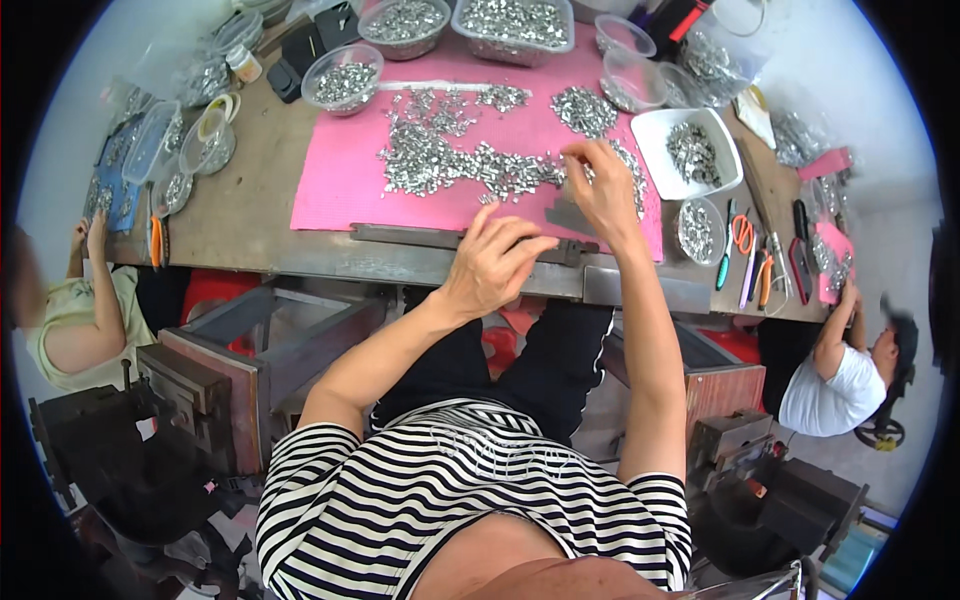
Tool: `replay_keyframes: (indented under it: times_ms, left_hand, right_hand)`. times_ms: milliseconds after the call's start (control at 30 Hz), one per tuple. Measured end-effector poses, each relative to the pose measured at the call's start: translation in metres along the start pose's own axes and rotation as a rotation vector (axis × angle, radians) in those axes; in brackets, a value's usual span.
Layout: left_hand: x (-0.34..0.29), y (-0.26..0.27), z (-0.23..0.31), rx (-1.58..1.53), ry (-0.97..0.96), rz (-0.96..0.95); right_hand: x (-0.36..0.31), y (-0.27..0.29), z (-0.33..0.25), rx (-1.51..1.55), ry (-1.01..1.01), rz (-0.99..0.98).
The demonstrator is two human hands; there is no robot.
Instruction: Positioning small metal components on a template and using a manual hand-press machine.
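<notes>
My left hand (492,262) hovers above the front edge of the bench, its fingers bent but apart. Nothing shows between them. Just below its fingertips runs a dark metal bar (400,236) along the front of a pink mat (335,190). Over the right part of the mat, my right hand (604,195) has its thumb and forefinger drawn together. Whatever they may hold is too small to make out. Beside that hand lies a wide pile of small shiny metal pieces (430,160). A grey flat plate (572,218) lies partly beneath my right hand.
A white square tub (735,150) and round clear bowls (345,80) hold more metal pieces. Orange-handled scissors (742,234) and pliers lie at the right. Co-workers sit at the left (90,310) and the right (835,385). An open drawer frame (290,320) juts out below.
</notes>
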State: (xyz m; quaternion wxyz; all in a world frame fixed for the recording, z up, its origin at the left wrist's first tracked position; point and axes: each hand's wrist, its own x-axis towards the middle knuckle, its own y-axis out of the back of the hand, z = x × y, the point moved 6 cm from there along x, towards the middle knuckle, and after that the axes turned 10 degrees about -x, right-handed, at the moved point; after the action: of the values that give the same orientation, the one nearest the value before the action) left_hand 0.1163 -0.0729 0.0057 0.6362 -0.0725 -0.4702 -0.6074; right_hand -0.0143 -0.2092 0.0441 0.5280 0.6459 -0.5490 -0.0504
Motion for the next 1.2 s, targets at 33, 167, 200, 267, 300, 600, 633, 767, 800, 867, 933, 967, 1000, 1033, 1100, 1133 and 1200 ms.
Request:
replay_keyframes:
  times_ms: [33, 167, 200, 267, 300, 600, 633, 767, 800, 867, 933, 967, 1000, 1033, 1100, 1133, 1200]
  left_hand:
    - [0.0, 0.001, 0.001, -0.014, -0.002, 0.008]
    - [0.003, 0.001, 0.004, -0.067, 0.004, 0.019]
    - [0.0, 0.0, 0.001, -0.077, 0.002, 0.029]
    - [-0.004, -0.001, -0.001, -0.106, 0.001, 0.047]
    - [-0.004, 0.0, 0.0, -0.122, -0.002, 0.042]
    - [-0.003, -0.001, -0.001, -0.111, -0.014, -0.004]
    - [-0.003, 0.0, -0.001, -0.108, -0.013, -0.008]
    - [-0.005, -0.001, -0.004, -0.065, 0.005, -0.002]
    - [-0.004, 0.0, -0.004, -0.051, 0.004, -0.003]
    - [-0.004, -0.001, -0.003, -0.051, 0.006, 0.012]
    - [-0.005, -0.001, -0.004, -0.054, 0.001, 0.039]
    - [-0.002, 0.0, -0.003, -0.059, 0.004, 0.047]
    - [-0.002, -0.001, -0.003, -0.058, 0.004, 0.04]
    - [-0.003, -0.002, -0.002, -0.052, 0.001, 0.046]
    - [-0.003, -0.001, -0.002, -0.039, -0.002, 0.052]
    - [-0.004, -0.001, -0.003, -0.045, 0.001, 0.056]
    - [-0.004, -0.001, -0.002, -0.051, 0.005, 0.06]
  right_hand:
    - [0.009, -0.01, 0.002, 0.002, -0.022, -0.031]
    - [0.04, -0.03, -0.012, -0.047, 0.116, -0.145]
    - [0.044, -0.021, -0.013, 0.008, 0.121, -0.104]
    - [0.049, 0.004, 0.001, 0.05, 0.061, -0.048]
    - [0.046, 0.017, 0.014, 0.015, -0.005, -0.042]
    - [-0.022, 0.036, 0.039, -0.087, -0.205, -0.101]
    - [-0.027, 0.035, 0.038, -0.092, -0.189, -0.077]
    - [-0.054, 0.032, 0.025, -0.112, -0.151, -0.085]
    - [-0.061, 0.034, 0.025, -0.104, -0.153, -0.09]
    - [-0.072, 0.038, 0.027, -0.094, -0.176, -0.075]
    - [-0.078, 0.039, 0.031, -0.063, -0.2, -0.07]
    - [-0.078, 0.038, 0.027, -0.116, -0.131, -0.057]
    - [-0.079, 0.037, 0.024, -0.17, -0.062, -0.045]
    - [-0.08, 0.036, 0.023, -0.226, -0.002, -0.037]
    - [-0.08, 0.036, 0.028, -0.159, -0.058, -0.039]
    - [-0.08, 0.036, 0.031, -0.096, -0.113, -0.044]
    - [-0.077, 0.037, 0.029, -0.07, -0.15, -0.053]
